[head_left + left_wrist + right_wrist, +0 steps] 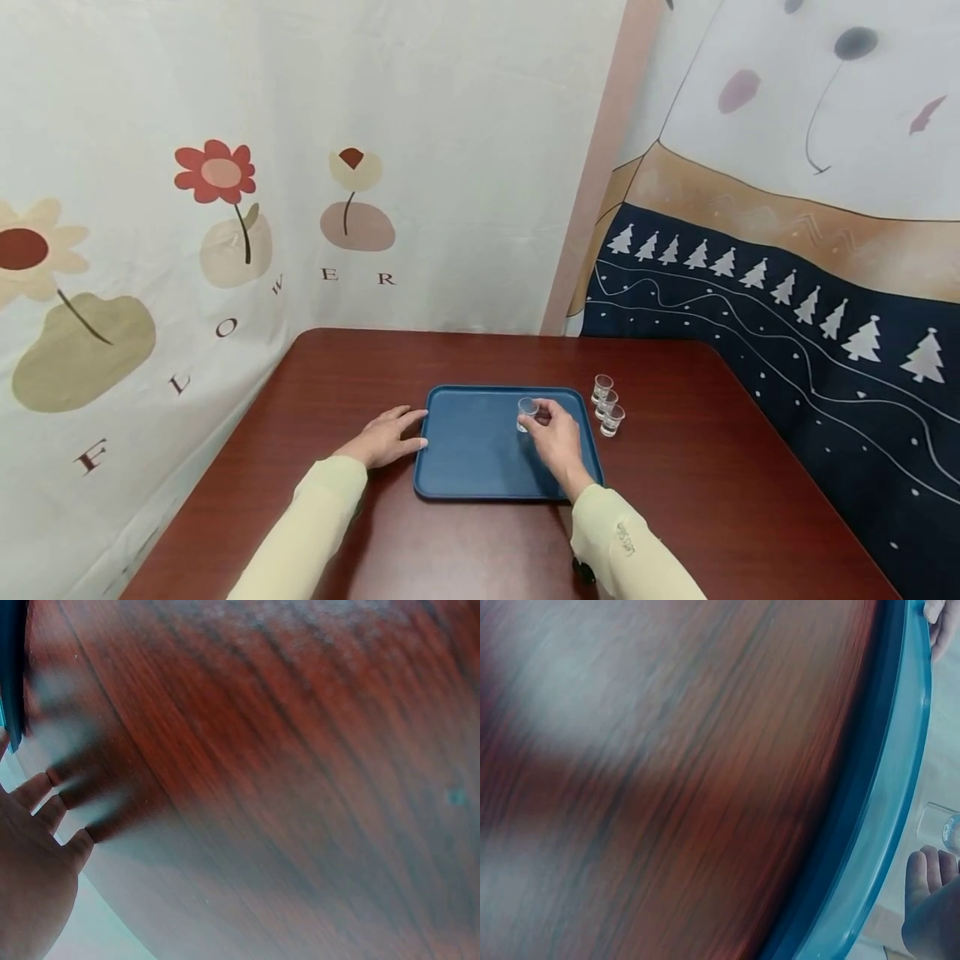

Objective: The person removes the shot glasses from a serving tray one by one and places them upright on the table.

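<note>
My right hand [558, 442] pinches a small clear shot glass [527, 406] between thumb and fingers, over the right half of a blue rectangular tray [472, 467]. The glass is upright; I cannot tell whether its base touches the tray. At the tray's left edge, my left hand [385, 438] has its fingers spread, with fingertips at the rim. The right wrist view catches part of the glass [933, 822] beside my right fingers, beyond the tray rim [900, 795]. In the left wrist view my left hand [34, 862] appears at the left border.
Three more clear shot glasses [607, 405] stand close together in a row, just right of the tray. All rests on a dark red-brown wooden table [360, 358]. Printed curtains [465, 167] hang behind the table and along its sides.
</note>
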A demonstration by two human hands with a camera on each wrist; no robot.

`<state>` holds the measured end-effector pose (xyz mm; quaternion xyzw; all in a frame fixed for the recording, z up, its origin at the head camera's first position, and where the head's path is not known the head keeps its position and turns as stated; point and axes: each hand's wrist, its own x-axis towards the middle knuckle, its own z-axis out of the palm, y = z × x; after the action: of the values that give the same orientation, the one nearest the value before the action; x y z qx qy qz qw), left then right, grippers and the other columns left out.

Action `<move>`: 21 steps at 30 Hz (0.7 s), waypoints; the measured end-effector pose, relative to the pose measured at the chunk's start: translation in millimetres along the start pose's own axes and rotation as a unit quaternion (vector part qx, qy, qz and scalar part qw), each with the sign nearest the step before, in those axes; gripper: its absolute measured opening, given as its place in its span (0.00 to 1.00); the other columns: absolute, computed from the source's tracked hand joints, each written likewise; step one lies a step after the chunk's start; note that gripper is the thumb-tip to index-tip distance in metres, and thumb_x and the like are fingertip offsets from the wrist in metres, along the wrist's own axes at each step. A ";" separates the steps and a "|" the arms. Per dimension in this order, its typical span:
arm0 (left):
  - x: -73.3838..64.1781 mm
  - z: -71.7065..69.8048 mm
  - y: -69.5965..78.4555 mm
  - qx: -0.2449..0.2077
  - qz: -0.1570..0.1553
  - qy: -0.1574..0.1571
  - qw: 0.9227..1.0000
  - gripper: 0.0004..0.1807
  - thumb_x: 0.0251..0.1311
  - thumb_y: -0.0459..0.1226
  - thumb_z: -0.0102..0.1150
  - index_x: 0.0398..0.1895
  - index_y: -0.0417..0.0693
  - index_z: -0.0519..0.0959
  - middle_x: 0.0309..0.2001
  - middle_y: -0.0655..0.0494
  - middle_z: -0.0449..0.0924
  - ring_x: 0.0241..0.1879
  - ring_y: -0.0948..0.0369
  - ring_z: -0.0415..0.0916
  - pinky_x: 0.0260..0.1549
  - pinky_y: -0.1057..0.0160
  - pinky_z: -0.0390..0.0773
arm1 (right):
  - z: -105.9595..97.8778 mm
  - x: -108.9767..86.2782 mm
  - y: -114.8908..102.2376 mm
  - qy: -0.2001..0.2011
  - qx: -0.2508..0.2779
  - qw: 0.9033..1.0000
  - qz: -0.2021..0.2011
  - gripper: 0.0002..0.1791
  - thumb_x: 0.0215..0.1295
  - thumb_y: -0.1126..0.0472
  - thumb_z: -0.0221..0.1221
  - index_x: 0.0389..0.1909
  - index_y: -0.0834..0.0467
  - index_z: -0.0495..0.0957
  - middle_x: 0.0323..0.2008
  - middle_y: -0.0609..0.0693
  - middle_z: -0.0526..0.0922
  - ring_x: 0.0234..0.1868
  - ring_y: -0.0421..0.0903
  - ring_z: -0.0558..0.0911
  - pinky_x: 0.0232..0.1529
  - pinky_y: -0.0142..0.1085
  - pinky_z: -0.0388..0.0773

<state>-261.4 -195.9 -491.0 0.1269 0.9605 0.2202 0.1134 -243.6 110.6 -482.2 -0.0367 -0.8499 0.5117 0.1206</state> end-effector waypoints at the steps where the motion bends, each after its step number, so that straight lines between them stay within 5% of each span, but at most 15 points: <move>1: -0.1 -0.2 0.2 0.000 0.000 0.000 1.000 0.36 0.68 0.53 0.58 0.75 0.53 0.63 0.74 0.37 0.55 0.73 0.38 0.50 0.65 0.34 0.55 | -2.3 0.5 1.1 0.003 0.002 1.000 0.001 0.19 0.59 0.60 0.70 0.50 0.61 0.81 0.41 0.56 0.85 0.46 0.52 0.84 0.45 0.46 0.81; 14: 5.3 0.1 -2.0 0.001 0.005 0.001 1.000 0.35 0.68 0.52 0.58 0.75 0.53 0.63 0.74 0.37 0.55 0.73 0.38 0.50 0.65 0.34 0.55 | -29.2 5.8 13.4 0.048 0.023 0.998 0.020 0.19 0.59 0.61 0.70 0.50 0.65 0.81 0.42 0.59 0.85 0.45 0.54 0.84 0.45 0.44 0.82; 21: 7.1 -1.8 -5.8 0.001 0.009 -0.001 1.000 0.36 0.68 0.52 0.58 0.75 0.52 0.63 0.74 0.36 0.54 0.73 0.37 0.50 0.65 0.33 0.55 | -44.9 8.5 19.1 0.078 -0.006 0.997 0.030 0.21 0.60 0.59 0.69 0.52 0.64 0.81 0.43 0.60 0.86 0.46 0.55 0.85 0.46 0.46 0.82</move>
<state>-269.7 -199.6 -493.2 0.1354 0.9595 0.2202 0.1119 -242.1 159.9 -477.4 -0.1023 -0.8397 0.5052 0.1708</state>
